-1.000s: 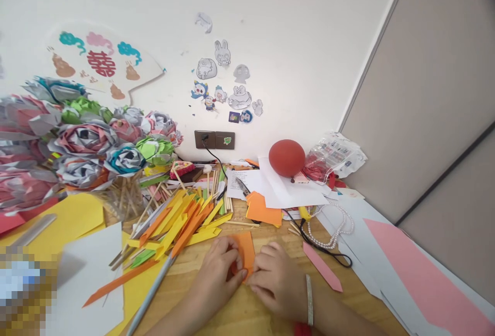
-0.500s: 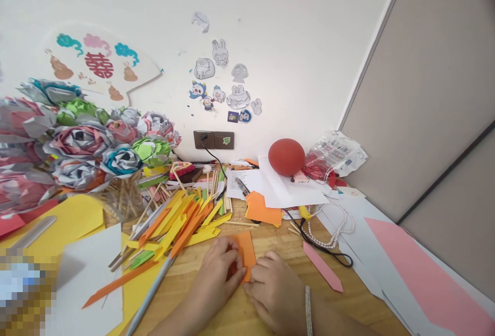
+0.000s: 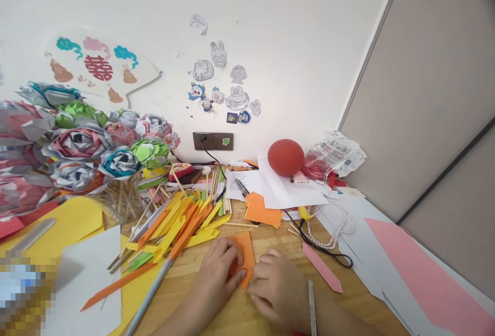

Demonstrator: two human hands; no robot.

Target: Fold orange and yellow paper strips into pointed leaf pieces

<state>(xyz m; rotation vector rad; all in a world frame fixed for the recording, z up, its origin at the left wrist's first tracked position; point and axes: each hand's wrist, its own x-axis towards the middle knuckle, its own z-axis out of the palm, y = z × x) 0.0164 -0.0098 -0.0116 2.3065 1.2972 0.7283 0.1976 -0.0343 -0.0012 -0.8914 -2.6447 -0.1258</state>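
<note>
An orange paper piece (image 3: pixel 245 253) lies on the wooden table (image 3: pixel 240 315) in the lower middle of the head view. My left hand (image 3: pixel 217 274) is closed on its left edge, thumb and fingers pinching the paper. My right hand (image 3: pixel 276 287) presses its lower right corner with curled fingers; a beaded bracelet (image 3: pixel 311 307) circles that wrist. Most of the paper's lower part is hidden under my fingers.
A heap of folded yellow and orange strips (image 3: pixel 181 222) lies to the left, with paper roses (image 3: pixel 85 145) behind. A stack of orange squares (image 3: pixel 263 210), a red balloon (image 3: pixel 286 157), a pearl string (image 3: pixel 335 232), a pink strip (image 3: pixel 322 267) and pink sheet (image 3: pixel 425 274) lie right.
My right hand has slid slightly down and right along the paper's lower edge. The view has shifted a little; the left hand keeps its hold.
</note>
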